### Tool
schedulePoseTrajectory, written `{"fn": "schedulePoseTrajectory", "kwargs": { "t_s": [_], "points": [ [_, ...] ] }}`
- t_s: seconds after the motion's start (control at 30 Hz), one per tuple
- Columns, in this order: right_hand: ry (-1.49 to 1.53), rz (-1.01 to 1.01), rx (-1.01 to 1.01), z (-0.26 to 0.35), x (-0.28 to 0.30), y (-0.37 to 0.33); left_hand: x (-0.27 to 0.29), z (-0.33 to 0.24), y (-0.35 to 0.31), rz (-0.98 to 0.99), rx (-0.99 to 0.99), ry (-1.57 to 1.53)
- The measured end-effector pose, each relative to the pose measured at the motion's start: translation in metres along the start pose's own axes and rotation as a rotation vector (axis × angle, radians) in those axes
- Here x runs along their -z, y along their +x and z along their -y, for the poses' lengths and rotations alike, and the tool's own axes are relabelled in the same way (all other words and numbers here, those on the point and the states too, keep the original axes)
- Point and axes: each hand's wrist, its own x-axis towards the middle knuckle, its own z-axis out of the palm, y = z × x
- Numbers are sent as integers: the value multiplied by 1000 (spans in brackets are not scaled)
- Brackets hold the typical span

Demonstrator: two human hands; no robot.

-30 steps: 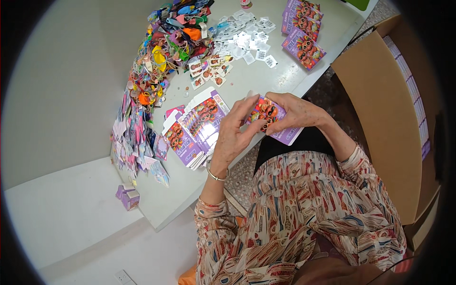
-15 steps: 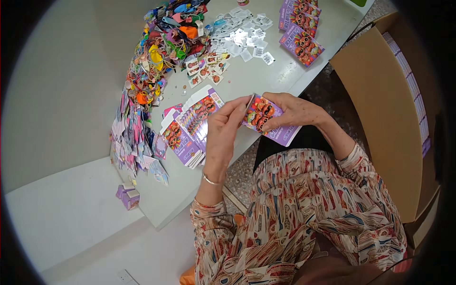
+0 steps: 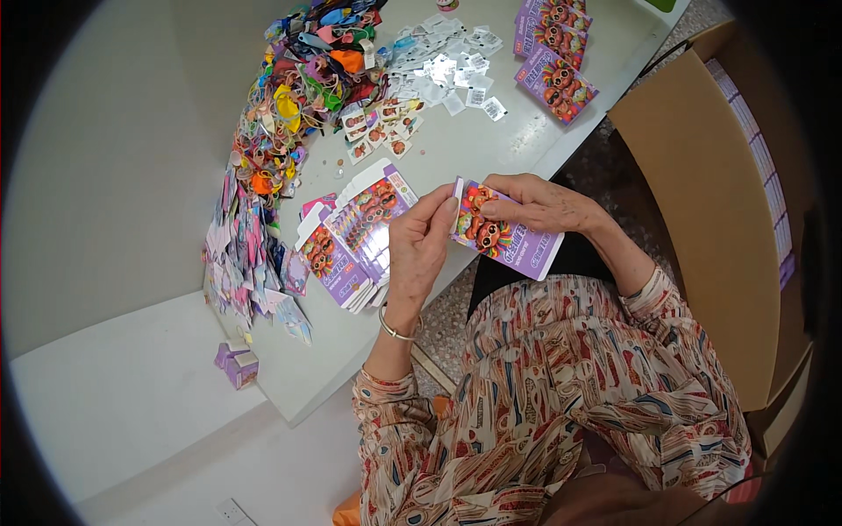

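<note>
Both my hands grip one purple printed box (image 3: pixel 502 241) with bright cartoon characters, held over the table's near edge. My left hand (image 3: pixel 421 241) pinches its left end at a narrow pale flap. The fingers of my right hand (image 3: pixel 539 206) are behind the box, with the thumb across its front. Left of my left hand, a fanned stack of flat purple boxes (image 3: pixel 338 272) lies on the table, white flaps showing. Whether the held box is flat or opened out I cannot tell.
Loose colourful small toys (image 3: pixel 294 110) and pink-blue paper pieces (image 3: pixel 250 254) lie heaped along the left side. Clear packets (image 3: pixel 452 66) and picture stickers (image 3: pixel 377 130) sit farther back. Purple boxes (image 3: pixel 557 83) line the far right; a cardboard carton (image 3: pixel 702 193) stands right, a small purple box (image 3: pixel 237 364) at the left corner.
The held box has turned a little, so more of its front and its pale end flap shows. My left fingers have shifted slightly, and my right thumb has moved up its front.
</note>
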Motion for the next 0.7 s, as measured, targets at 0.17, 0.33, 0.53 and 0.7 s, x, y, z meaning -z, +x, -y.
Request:
{"fn": "schedulePoseTrajectory", "kwargs": {
  "t_s": [0.17, 0.33, 0.53, 0.7],
  "points": [
    [-66, -8, 30, -5, 0, 2, 4, -7, -2, 27, 57, -123],
    [-136, -19, 47, -1, 3, 3, 11, -14, 3, 70, 121, -175],
    [-159, -17, -17, 7, 9, -2, 13, -22, 15, 104, 241, -272],
    [-198, -11, 21, 3, 14, 1, 27, -8, 35, 226, 332, -384]
  ]
}}
